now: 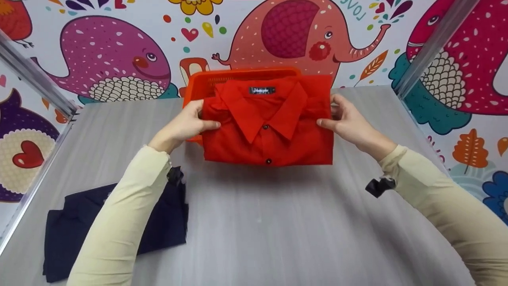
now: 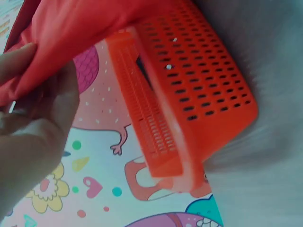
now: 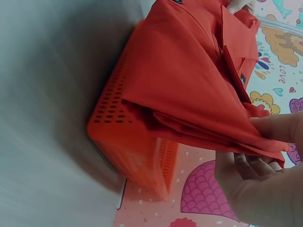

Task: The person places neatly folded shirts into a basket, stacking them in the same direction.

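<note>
A folded red shirt (image 1: 266, 139) with a pointed collar, dark buttons and a black neck label is held up between both hands. My left hand (image 1: 189, 122) grips its left side, thumb on the front and fingers behind. On the other side my right hand (image 1: 349, 121) pinches the right edge the same way; the right wrist view shows the folded layers between thumb and fingers (image 3: 236, 172). Behind and below the shirt stands an orange perforated basket (image 1: 194, 87), largely covered by the cloth in the head view. In the left wrist view its slotted side (image 2: 189, 71) shows beside the shirt.
A folded dark navy garment (image 1: 162, 222) lies on the grey table (image 1: 258, 238) at the left, partly under my left forearm in view. A wall with cartoon animals (image 1: 131, 59) closes off the back, and metal posts (image 1: 436, 47) stand at the corners.
</note>
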A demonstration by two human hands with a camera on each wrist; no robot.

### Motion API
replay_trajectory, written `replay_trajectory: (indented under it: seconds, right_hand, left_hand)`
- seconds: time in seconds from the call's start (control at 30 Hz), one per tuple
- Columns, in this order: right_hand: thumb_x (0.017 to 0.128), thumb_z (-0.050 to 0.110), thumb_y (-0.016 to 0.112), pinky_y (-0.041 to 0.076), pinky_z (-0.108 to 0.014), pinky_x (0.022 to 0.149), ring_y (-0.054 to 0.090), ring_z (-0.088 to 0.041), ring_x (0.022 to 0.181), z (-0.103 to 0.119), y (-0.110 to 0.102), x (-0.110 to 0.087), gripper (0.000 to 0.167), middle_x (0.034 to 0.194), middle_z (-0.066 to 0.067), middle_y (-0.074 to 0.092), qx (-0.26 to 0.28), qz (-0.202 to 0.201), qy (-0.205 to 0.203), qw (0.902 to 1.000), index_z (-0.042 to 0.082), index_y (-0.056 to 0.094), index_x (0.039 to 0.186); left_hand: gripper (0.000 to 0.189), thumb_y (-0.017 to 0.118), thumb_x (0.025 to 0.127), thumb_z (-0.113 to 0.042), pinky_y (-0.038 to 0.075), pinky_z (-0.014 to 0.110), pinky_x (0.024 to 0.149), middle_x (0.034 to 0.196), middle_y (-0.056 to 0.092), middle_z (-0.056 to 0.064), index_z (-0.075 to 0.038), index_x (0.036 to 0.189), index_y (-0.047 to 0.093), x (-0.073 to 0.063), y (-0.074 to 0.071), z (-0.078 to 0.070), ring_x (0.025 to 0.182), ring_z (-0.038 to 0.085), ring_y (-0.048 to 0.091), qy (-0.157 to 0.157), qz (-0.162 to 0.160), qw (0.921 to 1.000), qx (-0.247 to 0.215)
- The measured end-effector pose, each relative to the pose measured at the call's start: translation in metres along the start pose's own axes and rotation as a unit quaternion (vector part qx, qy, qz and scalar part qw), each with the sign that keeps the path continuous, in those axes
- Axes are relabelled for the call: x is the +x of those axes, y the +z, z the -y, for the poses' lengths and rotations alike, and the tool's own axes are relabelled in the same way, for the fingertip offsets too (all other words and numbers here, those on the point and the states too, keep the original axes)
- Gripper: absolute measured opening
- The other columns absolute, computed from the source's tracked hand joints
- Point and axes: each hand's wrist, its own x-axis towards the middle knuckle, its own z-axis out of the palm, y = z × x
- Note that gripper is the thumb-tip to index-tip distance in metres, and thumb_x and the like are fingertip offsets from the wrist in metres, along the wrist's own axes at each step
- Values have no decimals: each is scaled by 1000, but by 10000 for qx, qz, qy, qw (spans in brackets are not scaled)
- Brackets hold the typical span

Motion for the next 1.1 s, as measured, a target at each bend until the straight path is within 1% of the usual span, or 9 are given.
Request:
replay_trajectory:
  seconds: [0.1, 0.2, 0.27, 0.37, 0.47, 0.63, 0.77, 0.97, 1.1]
  right_hand:
    - [92, 1, 58, 46, -40, 95, 53, -31, 115, 9, 1, 14, 38, 130, -20, 52, -204, -108, 39, 9997, -1, 41, 125]
    - [92, 0, 58, 43, -43, 98, 51, -33, 118, 20, 2, 30, 35, 130, -21, 51, -446, -129, 44, 9989, -1, 41, 123]
    - [92, 0, 58, 42, -44, 99, 50, -32, 119, 26, 2, 41, 35, 130, -20, 51, -636, -129, 77, 9979, -1, 41, 122]
    - [92, 2, 59, 41, -43, 100, 48, -30, 119, 36, 1, 56, 39, 129, -18, 49, -908, -149, 111, 9957, -1, 41, 127]
    - [93, 4, 59, 41, -41, 100, 48, -29, 118, 43, 1, 67, 40, 129, -17, 50, -1076, -219, 187, 9938, 0, 41, 129]
    - [93, 5, 59, 43, -37, 97, 49, -26, 113, 47, 6, 85, 36, 125, -18, 52, -1370, -385, 136, 9897, -1, 42, 125]
    - [94, 6, 57, 44, -34, 94, 49, -23, 109, 48, 14, 99, 33, 122, -15, 53, -1578, -448, 142, 9864, 0, 42, 122]
    - [93, 4, 56, 45, -32, 89, 48, -22, 103, 51, 22, 116, 26, 112, -14, 53, -1807, -666, 92, 9812, 0, 44, 116]
    - [92, 4, 58, 44, -32, 91, 48, -21, 102, 53, 23, 125, 21, 113, -12, 54, -1978, -742, 79, 9774, 1, 48, 111]
  left_hand:
    - [35, 63, 87, 4, 47, 35, 87, 108, 63, 14, 3, 121, 57, 7, -7, -4, 96, 23, 58, -33, -163, 9999, -31]
    - [34, 63, 87, 5, 45, 35, 89, 109, 62, 13, 2, 121, 57, 16, -14, -8, 98, 23, 56, -110, -337, 9993, 69]
    - [36, 62, 87, 5, 43, 37, 92, 112, 61, 13, 1, 122, 56, 22, -20, -10, 101, 24, 54, -171, -468, 9987, 138]
    - [37, 61, 88, 5, 40, 39, 97, 117, 58, 13, 1, 125, 54, 29, -27, -13, 106, 25, 52, -260, -668, 9972, 205]
    - [38, 59, 89, 5, 38, 40, 99, 120, 58, 13, 0, 126, 54, 36, -31, -14, 108, 25, 51, -283, -867, 9957, 152]
    - [39, 57, 87, 10, 39, 37, 98, 119, 57, 13, 1, 125, 55, 43, -34, -14, 107, 24, 50, -257, -1258, 9917, -56]
    - [43, 56, 86, 12, 38, 37, 100, 123, 56, 13, 0, 127, 55, 47, -34, -10, 110, 24, 49, -295, -1519, 9880, -24]
    - [46, 55, 85, 13, 38, 34, 100, 124, 55, 12, -1, 129, 55, 58, -36, -7, 112, 24, 47, -354, -1726, 9843, 67]
    - [49, 54, 84, 13, 38, 33, 100, 124, 54, 12, -3, 131, 55, 64, -38, -6, 112, 24, 47, -420, -1803, 9824, 253]
